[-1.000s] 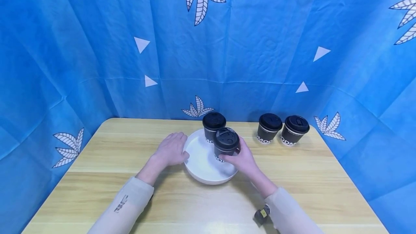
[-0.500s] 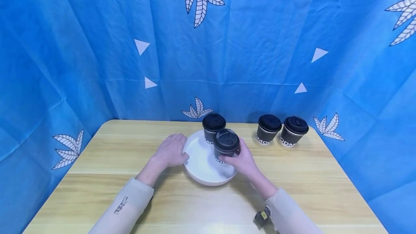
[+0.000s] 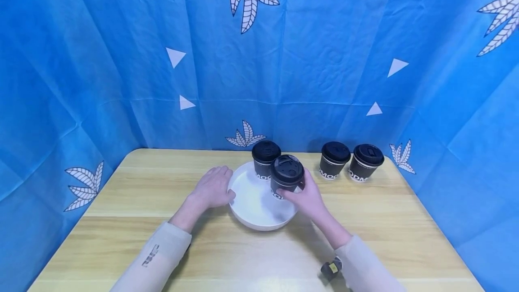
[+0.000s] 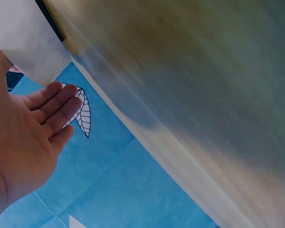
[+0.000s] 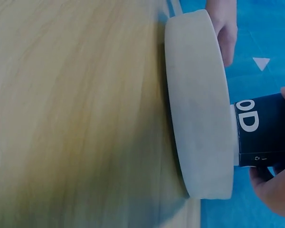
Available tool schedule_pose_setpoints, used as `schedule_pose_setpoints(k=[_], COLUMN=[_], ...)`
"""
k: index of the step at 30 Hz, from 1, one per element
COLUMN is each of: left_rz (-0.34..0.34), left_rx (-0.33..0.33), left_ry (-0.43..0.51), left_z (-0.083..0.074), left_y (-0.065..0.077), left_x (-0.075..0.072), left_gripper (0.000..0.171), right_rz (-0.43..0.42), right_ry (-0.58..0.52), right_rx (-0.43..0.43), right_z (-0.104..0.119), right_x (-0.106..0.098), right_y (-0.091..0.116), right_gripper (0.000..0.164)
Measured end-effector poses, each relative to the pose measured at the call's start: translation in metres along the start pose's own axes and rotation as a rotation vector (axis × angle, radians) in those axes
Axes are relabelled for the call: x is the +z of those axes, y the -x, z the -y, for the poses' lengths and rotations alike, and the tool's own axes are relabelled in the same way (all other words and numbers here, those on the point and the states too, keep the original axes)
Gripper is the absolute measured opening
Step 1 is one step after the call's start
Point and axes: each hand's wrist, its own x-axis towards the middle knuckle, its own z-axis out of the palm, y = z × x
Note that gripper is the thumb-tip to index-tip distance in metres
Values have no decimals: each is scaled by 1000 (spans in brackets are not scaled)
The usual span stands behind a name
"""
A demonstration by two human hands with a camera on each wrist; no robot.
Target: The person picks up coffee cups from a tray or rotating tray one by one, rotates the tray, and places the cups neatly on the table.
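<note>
My right hand (image 3: pixel 310 195) grips a black lidded paper coffee cup (image 3: pixel 286 175) over the right part of a round white shallow dish (image 3: pixel 255 206). In the right wrist view, the cup (image 5: pixel 263 133) shows upright relative to the dish; its base is partly hidden by the dish wall (image 5: pixel 199 109). A second lidded cup (image 3: pixel 265 159) stands in the dish at the back. My left hand (image 3: pixel 212 188) rests at the dish's left rim, thumb at the edge. In the left wrist view, the left hand's fingers (image 4: pixel 57 107) look loosely extended beside the dish.
Two more lidded black cups (image 3: pixel 334 161) (image 3: pixel 366 162) stand at the back right of the wooden table (image 3: pixel 134 193). A blue cloth (image 3: pixel 324 57) hangs behind. A small black device (image 3: pixel 330 268) is at the right sleeve.
The right hand has shifted slightly right and up with the cup, away from the cup at the back of the dish. The left hand and the dish have hardly moved.
</note>
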Motion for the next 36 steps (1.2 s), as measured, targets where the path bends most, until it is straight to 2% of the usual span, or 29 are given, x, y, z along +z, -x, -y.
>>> schedule_pose_setpoints(k=[10, 18, 23, 36], left_rz=[22, 22, 7, 6], left_rx=[-15, -7, -1, -2], left_ry=[1, -1, -10, -12], left_z=[0, 0, -1, -1], left_y=[-1, -1, -1, -1], left_x=[0, 0, -1, 1], left_gripper=[65, 65, 61, 64], right_rz=[-36, -102, -120, -165], right_ry=[-18, 25, 42, 98], right_rx=[-69, -38, -22, 24], right_z=[8, 6, 4, -9], right_x=[-16, -32, -43, -73], right_y=[1, 5, 8, 21], right_gripper=[85, 85, 83, 79])
